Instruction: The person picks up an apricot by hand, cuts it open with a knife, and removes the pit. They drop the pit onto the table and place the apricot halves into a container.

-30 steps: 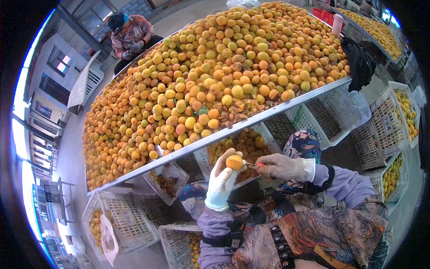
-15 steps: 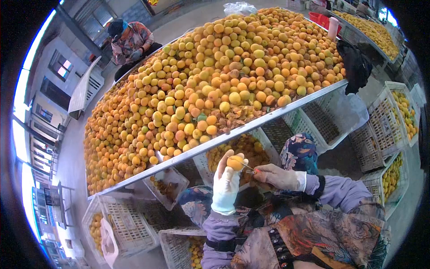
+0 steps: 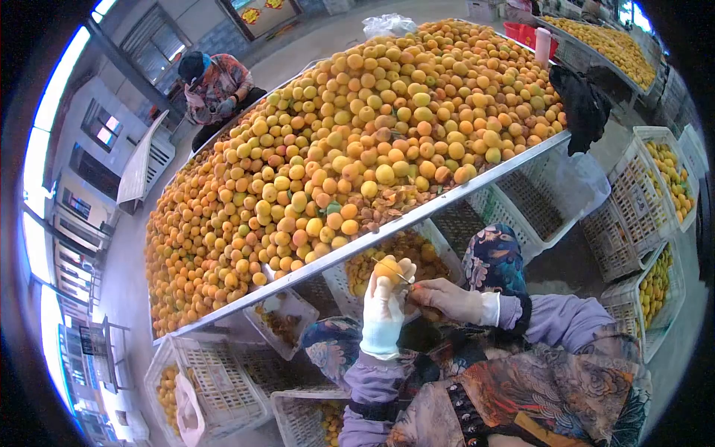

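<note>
My left hand (image 3: 383,302), in a white glove, is closed around an apricot (image 3: 386,269) in front of the table's near edge. My right hand (image 3: 448,298), also gloved, grips a small knife (image 3: 405,279) whose handle is mostly hidden in the fingers. The thin blade lies against the apricot. Below both hands stands a crate of pitted apricot pieces (image 3: 406,252). Beyond them a large heap of whole apricots (image 3: 320,171) covers the table, with brown, spoiled bits near the metal rim (image 3: 417,211).
Crates of apricots stand at lower left (image 3: 223,380) and at right (image 3: 622,223). A smaller crate (image 3: 287,316) sits under the table edge. A black bag (image 3: 579,108) hangs at the table's right corner. Another person (image 3: 212,93) works across the heap.
The knife has moved further in against the apricot, and my right hand has come slightly left, closer to my left hand. The whole view has shifted a little.
</note>
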A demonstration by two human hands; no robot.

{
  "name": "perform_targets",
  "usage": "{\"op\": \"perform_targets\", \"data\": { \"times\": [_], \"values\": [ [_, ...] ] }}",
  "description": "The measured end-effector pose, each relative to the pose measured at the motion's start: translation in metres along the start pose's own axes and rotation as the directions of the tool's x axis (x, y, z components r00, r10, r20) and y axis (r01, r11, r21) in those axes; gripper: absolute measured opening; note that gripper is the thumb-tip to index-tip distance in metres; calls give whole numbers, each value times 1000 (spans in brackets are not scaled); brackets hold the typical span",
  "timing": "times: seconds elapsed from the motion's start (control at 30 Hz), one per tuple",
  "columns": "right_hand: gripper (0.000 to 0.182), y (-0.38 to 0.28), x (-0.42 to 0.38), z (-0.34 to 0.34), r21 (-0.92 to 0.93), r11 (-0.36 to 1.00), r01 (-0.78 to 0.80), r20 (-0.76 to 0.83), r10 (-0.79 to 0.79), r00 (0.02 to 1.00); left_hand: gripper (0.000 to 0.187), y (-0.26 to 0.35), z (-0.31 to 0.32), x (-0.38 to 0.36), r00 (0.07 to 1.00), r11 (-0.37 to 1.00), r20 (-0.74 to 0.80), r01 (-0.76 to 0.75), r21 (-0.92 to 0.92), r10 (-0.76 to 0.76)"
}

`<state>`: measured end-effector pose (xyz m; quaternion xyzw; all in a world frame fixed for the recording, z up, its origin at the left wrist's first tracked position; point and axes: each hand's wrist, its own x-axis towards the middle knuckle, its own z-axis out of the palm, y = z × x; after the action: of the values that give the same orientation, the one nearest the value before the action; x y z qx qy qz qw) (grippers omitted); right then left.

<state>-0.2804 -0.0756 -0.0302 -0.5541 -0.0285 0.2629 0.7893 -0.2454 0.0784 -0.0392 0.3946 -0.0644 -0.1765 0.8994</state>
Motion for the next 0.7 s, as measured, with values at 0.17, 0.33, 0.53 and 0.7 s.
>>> {"op": "perform_targets", "data": {
  "times": [0.17,0.33,0.53,0.7],
  "values": [
    [37,-14,-4,-7,-92,962,-258,-40,256,966,45,-1,-2,6,997,966,-3,-75,246,78],
    [33,-2,2,1,-50,993,-111,-78,107,991,46,-8,0,7,995,974,-50,-72,217,84],
    [31,15,4,-1,4,997,-78,-120,78,990,47,-14,-1,5,990,991,-132,67,115,-52],
    [34,1,7,-8,-76,982,-172,-94,165,982,47,-13,-6,13,987,902,-94,-75,425,127]
  ]
}}
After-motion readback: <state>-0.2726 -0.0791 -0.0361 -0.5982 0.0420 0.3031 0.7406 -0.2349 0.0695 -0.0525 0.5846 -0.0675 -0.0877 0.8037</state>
